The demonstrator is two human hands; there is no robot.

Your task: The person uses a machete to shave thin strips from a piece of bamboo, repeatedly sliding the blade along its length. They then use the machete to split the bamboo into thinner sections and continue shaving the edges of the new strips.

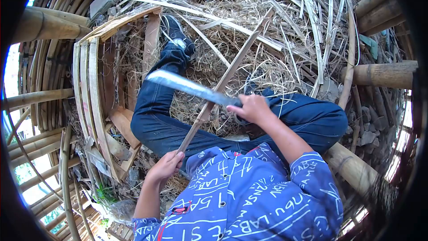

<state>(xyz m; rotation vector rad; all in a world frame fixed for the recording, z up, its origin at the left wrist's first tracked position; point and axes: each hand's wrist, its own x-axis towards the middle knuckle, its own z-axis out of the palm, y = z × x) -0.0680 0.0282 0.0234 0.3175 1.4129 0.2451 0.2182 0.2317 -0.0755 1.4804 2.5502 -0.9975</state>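
A long bamboo strip [236,60] slants from the lower left up to the upper right, across the lap. Its lower end is in my left hand [169,166], whose fingers are wrapped round it. My right hand [255,108] is closed on the handle of a large knife [183,85]. The blade points to the left and crosses over the strip near its middle, slightly blurred. Whether the blade touches the strip, I cannot tell. Most of the knife's handle is hidden by my right fingers.
A wooden crate [93,78] stands to the left of the legs. Pale split strips [312,22] and curly shavings [214,44] cover the ground ahead. Thick bamboo poles [381,75] stick in from the right, others [49,26] from the left. A grey block [101,3] lies behind the crate.
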